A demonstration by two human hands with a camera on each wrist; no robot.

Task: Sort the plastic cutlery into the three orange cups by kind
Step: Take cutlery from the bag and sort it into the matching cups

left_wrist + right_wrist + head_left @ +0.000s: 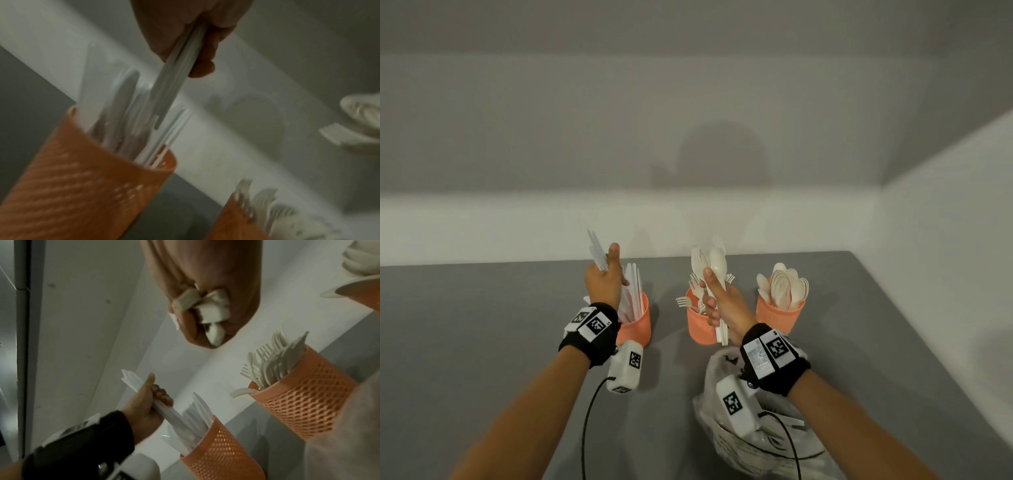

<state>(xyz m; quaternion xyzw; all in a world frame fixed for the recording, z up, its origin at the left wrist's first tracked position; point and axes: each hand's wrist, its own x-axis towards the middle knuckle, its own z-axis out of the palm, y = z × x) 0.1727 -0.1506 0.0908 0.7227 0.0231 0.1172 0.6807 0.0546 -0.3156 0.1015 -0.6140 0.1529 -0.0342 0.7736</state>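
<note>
Well advanced, by the look of it. Three orange cups on the grey desk (482,325), all already loaded: left cup (637,325) with knives, middle cup (698,325) with forks, right cup (779,317) heaped with spoons. Left hand (604,284) curled round a small bundle of knives (596,250), raised just above the left cup, lower ends pointing toward its mouth in the left wrist view. Right hand (724,305) closed on a mixed bunch (710,263) of forks and at least one spoon, upright in front of the middle cup. Remaining, probably: dropping the knives in, splitting the mixed bunch between middle and right cups, then whatever sits in the clear plastic bag (726,428) near the desk's front edge; contents hard to make out. Cutlery pale, white to cream, thin and light; cups perforated like mesh.
</note>
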